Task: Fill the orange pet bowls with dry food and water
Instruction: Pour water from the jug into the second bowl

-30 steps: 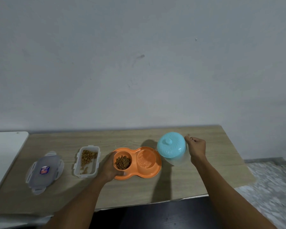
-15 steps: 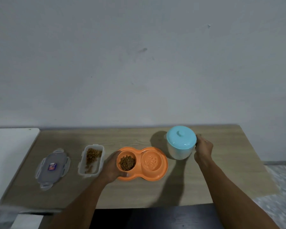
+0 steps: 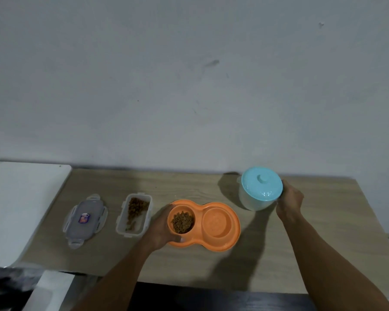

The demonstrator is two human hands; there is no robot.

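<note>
Since a second ago the jug [image 3: 254, 199] has swung away from the orange double bowl [image 3: 220, 244] and now sits at its 1 o'clock, apart from it. Both forearms are cut off by the lower edge. One left hand [image 3: 160, 227] clasps the bowl's 9 o'clock end, thumb on the near rim. Of the two wells, the left holds dry food [image 3: 182, 222]; water in the right is hard to make out. At 9 o'clock stands one clear container [image 3: 134, 215] with kibble, then its one flat lid [image 3: 84, 221], on the table [image 3: 323, 232] beside a white surface [image 3: 20, 205]. One right hand [image 3: 289, 202] clasps the jug's 3 o'clock side under its blue lid [image 3: 261, 184], fingertips hidden.
</note>
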